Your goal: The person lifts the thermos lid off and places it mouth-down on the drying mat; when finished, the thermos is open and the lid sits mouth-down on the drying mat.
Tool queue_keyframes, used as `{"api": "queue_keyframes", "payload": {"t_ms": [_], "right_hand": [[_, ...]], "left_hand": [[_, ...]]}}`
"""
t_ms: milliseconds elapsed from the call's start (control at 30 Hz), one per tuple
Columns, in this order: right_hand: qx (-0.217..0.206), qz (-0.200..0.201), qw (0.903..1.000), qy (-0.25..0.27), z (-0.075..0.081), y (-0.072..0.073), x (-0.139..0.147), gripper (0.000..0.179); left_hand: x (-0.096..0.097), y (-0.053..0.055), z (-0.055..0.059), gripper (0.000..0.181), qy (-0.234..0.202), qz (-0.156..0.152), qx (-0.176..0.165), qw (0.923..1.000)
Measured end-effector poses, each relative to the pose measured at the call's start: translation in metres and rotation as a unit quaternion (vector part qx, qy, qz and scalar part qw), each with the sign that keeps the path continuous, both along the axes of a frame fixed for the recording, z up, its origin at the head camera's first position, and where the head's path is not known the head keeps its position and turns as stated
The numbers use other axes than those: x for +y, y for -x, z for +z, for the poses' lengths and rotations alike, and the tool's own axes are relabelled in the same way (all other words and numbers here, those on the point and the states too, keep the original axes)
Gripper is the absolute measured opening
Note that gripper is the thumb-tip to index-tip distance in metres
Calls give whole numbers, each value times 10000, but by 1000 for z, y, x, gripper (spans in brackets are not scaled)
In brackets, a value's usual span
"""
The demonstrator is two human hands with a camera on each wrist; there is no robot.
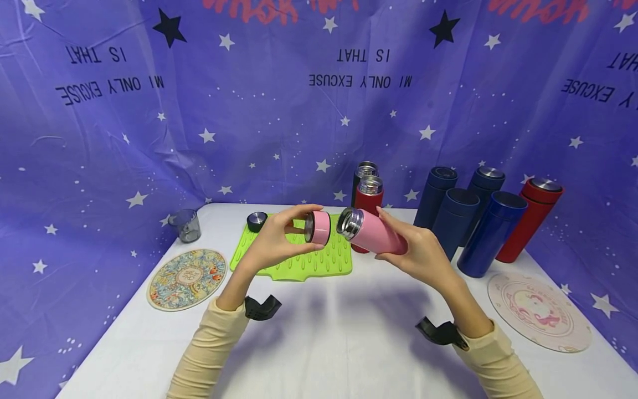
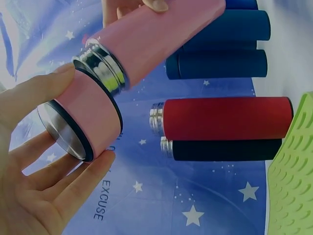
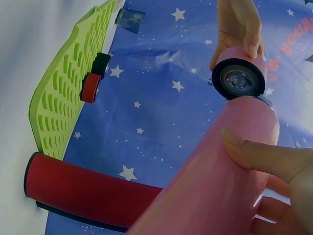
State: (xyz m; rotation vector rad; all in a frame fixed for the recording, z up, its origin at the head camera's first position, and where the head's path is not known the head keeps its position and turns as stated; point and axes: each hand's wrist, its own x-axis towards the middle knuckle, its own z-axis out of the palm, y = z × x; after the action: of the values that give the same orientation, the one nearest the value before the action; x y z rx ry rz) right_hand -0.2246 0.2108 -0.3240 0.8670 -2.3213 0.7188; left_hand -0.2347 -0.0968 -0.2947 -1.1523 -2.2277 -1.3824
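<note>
My left hand [image 1: 280, 235] pinches a pink lid [image 1: 322, 228] between thumb and fingers, its metal top turned toward the palm. My right hand [image 1: 417, 247] grips the body of a pink thermos bottle [image 1: 377, 230], tilted with its bare steel mouth [image 1: 351, 223] facing the lid. A small gap parts lid and mouth in the head view. In the left wrist view the lid [image 2: 93, 115] overlaps the steel neck [image 2: 102, 66]. The right wrist view shows the lid's dark-rimmed underside [image 3: 238, 80] just beyond the bottle [image 3: 215, 161].
Behind the bottle stand an uncapped red bottle [image 1: 369, 200] and an uncapped black bottle [image 1: 366, 166]. A green drying mat [image 1: 299, 269] bears a black lid [image 1: 256, 221] and a red lid [image 3: 91, 88]. Several blue bottles [image 1: 490, 235], another red bottle [image 1: 530, 219], a grey cup [image 1: 187, 226] and round mats [image 1: 186, 280] surround them.
</note>
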Motion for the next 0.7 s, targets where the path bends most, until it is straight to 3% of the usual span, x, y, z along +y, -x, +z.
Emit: {"api": "queue_keyframes", "payload": {"t_ms": [33,133,333,700], "right_hand": [[-127,7,9999,61,0,0,0,94],[-441,18,9986,306,-1,3,0,95],[-925,48,9919,873,-7,11,2,80],[-1475,238,9727,1774,-21,27,1,77]], "left_hand": [[-1,-2,2,66,12,56,-63,10000],[-7,11,-8,68,14,257,-276,9993],[-20,47,-34,66,145,619,-591,9962],[-32,111,-52,66,790,1195,-928,9853]]}}
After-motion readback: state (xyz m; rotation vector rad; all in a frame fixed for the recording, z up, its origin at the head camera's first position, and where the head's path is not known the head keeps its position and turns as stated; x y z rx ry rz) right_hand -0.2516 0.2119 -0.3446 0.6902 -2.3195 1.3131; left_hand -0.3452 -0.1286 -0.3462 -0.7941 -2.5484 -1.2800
